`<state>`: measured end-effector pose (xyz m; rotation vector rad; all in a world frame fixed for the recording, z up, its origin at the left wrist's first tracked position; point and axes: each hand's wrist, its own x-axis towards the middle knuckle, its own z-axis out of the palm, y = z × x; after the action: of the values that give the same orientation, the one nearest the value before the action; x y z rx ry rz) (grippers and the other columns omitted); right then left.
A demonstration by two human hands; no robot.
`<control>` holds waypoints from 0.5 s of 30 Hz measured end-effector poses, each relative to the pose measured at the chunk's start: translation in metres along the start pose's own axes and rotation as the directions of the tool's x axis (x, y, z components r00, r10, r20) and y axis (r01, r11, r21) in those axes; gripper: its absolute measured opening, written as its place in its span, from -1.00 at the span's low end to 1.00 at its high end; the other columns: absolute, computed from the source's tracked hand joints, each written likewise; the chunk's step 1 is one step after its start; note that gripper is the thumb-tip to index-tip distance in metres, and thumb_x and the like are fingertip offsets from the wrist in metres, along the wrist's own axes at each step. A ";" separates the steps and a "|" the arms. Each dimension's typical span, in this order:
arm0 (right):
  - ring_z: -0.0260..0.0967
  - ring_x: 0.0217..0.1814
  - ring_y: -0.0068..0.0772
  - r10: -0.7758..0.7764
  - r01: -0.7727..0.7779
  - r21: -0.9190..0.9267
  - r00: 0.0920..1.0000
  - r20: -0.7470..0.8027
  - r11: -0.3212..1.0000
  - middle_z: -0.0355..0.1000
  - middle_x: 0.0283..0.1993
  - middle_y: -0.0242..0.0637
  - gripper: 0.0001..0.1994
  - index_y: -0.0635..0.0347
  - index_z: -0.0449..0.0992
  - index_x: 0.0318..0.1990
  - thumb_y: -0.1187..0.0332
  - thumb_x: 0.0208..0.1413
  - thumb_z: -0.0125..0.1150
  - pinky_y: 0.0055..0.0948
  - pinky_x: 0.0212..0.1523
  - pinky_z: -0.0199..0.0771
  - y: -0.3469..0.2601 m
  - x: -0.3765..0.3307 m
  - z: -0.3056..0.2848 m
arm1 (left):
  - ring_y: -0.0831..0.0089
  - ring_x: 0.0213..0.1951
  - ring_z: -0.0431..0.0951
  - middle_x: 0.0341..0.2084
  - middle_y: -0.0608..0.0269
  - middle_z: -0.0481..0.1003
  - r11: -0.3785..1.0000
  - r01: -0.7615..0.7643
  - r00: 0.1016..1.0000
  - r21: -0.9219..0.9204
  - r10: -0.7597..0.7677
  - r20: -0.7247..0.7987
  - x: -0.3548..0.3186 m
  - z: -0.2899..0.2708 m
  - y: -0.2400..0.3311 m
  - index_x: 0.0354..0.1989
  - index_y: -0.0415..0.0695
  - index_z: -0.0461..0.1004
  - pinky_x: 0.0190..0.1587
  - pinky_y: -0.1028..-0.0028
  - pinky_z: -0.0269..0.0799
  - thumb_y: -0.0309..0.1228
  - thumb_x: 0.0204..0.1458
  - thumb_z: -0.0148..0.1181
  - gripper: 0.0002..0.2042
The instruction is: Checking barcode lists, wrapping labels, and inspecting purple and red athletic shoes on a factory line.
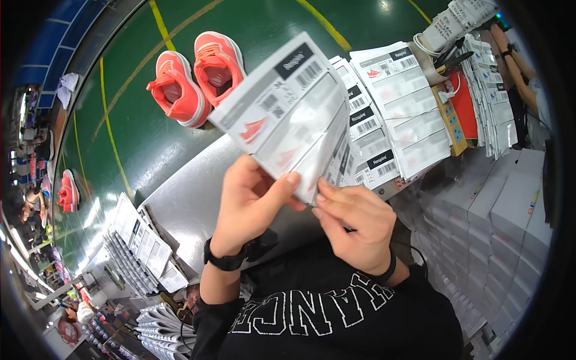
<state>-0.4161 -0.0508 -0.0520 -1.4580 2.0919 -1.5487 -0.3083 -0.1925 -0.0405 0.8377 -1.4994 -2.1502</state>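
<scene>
A glossy sheet of printed shoe labels [303,117], partly blurred, is up in front of me and bends near its lower right. My left hand [252,201] grips its lower edge, thumb on the front and fingers behind. My right hand [360,225] is closed at the bottom corner, thumb and fingertips pinching the sheet. Beyond it, a pair of coral running shoes [219,69] stands on the green surface. To the right, overlapping stacks of similar label sheets [405,114] lie, partly hidden by the held sheet.
A bare metal plate [198,195] lies below the hands. More label stacks [141,237] sit at the left. A power strip [450,123] and white boxes [516,204] are on the right. Another person's arm [516,69] shows at the far right. One coral shoe [68,192] stands far left.
</scene>
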 end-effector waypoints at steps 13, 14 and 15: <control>0.29 -0.36 -0.59 0.302 -0.313 0.136 0.948 0.098 0.940 0.37 -0.41 -0.36 -0.91 0.29 0.43 -0.42 0.61 -0.03 0.23 -0.60 -0.33 0.30 0.034 -0.020 -0.029 | 0.56 -0.47 0.54 -0.39 0.23 0.51 0.977 -0.114 0.931 0.179 0.042 0.363 0.032 -0.006 -0.033 -0.09 -0.31 0.37 -0.39 0.54 0.52 -0.53 0.11 0.09 -0.78; 0.25 -0.32 -0.63 0.360 -0.368 0.105 0.929 0.087 0.924 0.33 -0.39 -0.42 -0.94 0.30 0.41 -0.39 0.57 0.07 0.17 -0.61 -0.30 0.30 0.049 -0.026 -0.045 | 0.51 -0.52 0.57 -0.48 0.20 0.51 0.973 -0.116 0.958 0.198 0.057 0.282 0.036 -0.005 -0.035 -0.19 -0.35 0.38 -0.46 0.49 0.51 -0.57 0.01 0.05 -0.81; 0.24 -0.30 -0.63 0.381 -0.380 -0.024 0.925 0.008 0.924 0.32 -0.35 -0.44 -0.97 0.28 0.41 -0.34 0.55 0.12 0.13 -0.61 -0.30 0.29 0.072 -0.029 -0.068 | 0.42 -0.51 0.60 -0.55 0.13 0.48 0.949 -0.121 0.973 0.292 0.054 0.225 0.042 -0.009 -0.040 -0.30 -0.37 0.37 -0.51 0.44 0.50 -0.59 -0.09 0.04 -0.84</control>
<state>-0.4865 0.0144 -0.0899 -0.9807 2.2233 -1.3624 -0.3330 -0.2109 -0.0907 0.6317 -1.9767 -2.0257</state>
